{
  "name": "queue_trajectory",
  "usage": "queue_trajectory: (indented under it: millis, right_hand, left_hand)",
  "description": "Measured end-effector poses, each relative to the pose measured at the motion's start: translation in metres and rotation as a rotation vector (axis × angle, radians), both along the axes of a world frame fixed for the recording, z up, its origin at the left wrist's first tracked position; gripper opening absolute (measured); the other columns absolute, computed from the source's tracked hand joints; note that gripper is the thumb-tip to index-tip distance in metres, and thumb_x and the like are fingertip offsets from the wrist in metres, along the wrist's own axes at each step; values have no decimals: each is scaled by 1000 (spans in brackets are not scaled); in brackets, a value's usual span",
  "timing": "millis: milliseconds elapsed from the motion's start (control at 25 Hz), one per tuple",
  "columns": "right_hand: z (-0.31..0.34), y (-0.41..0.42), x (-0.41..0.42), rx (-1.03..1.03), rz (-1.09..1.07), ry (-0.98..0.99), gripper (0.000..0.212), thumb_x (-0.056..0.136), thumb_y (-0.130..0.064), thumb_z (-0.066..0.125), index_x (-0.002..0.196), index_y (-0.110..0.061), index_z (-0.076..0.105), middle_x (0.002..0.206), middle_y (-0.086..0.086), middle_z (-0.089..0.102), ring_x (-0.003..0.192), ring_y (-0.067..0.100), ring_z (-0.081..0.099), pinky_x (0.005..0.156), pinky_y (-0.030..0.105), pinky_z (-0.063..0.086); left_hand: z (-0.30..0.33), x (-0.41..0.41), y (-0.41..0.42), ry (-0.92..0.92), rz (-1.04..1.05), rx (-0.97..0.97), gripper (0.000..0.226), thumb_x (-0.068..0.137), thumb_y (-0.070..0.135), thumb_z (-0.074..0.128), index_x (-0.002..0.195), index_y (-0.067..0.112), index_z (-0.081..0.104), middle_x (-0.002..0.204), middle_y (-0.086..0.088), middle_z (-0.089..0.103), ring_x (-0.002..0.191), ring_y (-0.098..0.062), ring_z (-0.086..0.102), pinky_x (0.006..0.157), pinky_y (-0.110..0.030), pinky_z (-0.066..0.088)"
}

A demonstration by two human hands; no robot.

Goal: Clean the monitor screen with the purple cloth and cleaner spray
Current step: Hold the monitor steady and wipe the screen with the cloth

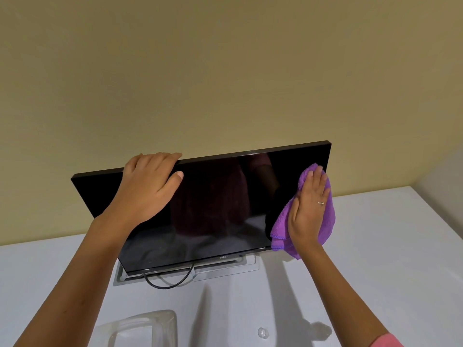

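Observation:
A black monitor [213,209] stands on a white table, its dark screen facing me and tilted back. My left hand [147,189] grips the monitor's top edge left of centre, fingers curled over the rim and thumb on the screen. My right hand [309,209] lies flat on the purple cloth [281,229], pressing it against the right side of the screen near the edge. The cloth hangs down past the lower right corner. No spray bottle can be clearly made out.
The monitor's grey stand base [225,267] and a looping black cable [167,284] sit under the screen. A clear glass or plastic container [147,329] and a small clear cap [263,333] lie on the white table [375,246] near me. A beige wall is behind.

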State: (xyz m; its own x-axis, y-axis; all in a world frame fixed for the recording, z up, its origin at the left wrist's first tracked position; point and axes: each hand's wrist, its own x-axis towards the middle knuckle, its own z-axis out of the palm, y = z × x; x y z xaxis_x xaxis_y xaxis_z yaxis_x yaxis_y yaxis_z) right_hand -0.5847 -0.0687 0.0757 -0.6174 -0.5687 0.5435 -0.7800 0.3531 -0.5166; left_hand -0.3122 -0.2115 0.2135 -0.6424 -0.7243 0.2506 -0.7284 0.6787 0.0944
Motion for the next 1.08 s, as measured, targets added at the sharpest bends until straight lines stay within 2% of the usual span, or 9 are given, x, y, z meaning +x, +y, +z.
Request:
queue_trajectory:
  millis: [80,160,360,520,680,880,1080]
  right_hand:
    - [-13,8,1,37,-9,-3,61,89,-11,20,149,-6,6,155,7,7,145,27,8,118,48,12]
    - [-14,10,0,52,-12,-11,61,90,-12,19,149,-7,5,155,6,6,145,25,7,118,46,12]
    - [23,-8,-12,-12,42,44,64,87,-2,24,149,-5,11,156,6,6,145,28,7,119,35,-3]
    - [57,-25,-13,-82,19,21,64,86,-6,21,149,-5,11,157,14,13,146,28,7,117,29,-8]
    - [27,-17,-7,-73,1,17,59,90,-7,23,148,-2,14,157,14,13,146,26,8,119,38,1]
    - [-29,6,10,-6,-70,-94,54,97,-10,29,148,-3,14,157,15,16,145,27,12,116,52,19]
    - [-22,-5,27,-60,-55,-129,59,90,0,27,148,-3,13,155,17,20,144,33,14,117,53,13]
  left_hand:
    - [-2,0,2,-16,0,-8,59,86,49,20,135,24,42,132,2,51,126,-22,40,110,-45,18]
    - [1,0,-1,1,-7,16,60,83,52,22,130,24,46,125,3,55,121,-23,43,107,-45,21]
    - [4,3,-2,44,-16,59,66,78,59,23,128,25,49,114,6,56,117,-22,43,104,-42,18]
    - [5,2,-4,66,-15,71,67,77,59,23,128,24,50,108,8,56,116,-21,44,105,-42,17]
    - [6,1,-3,82,-26,78,65,77,57,24,127,24,50,99,14,48,114,-19,43,106,-41,16]
    - [5,2,-6,96,-33,83,65,77,55,23,127,25,50,98,16,47,113,-17,42,106,-39,15]
    - [4,4,-6,110,-50,98,66,77,54,22,129,24,48,105,11,53,114,-17,42,105,-38,13]
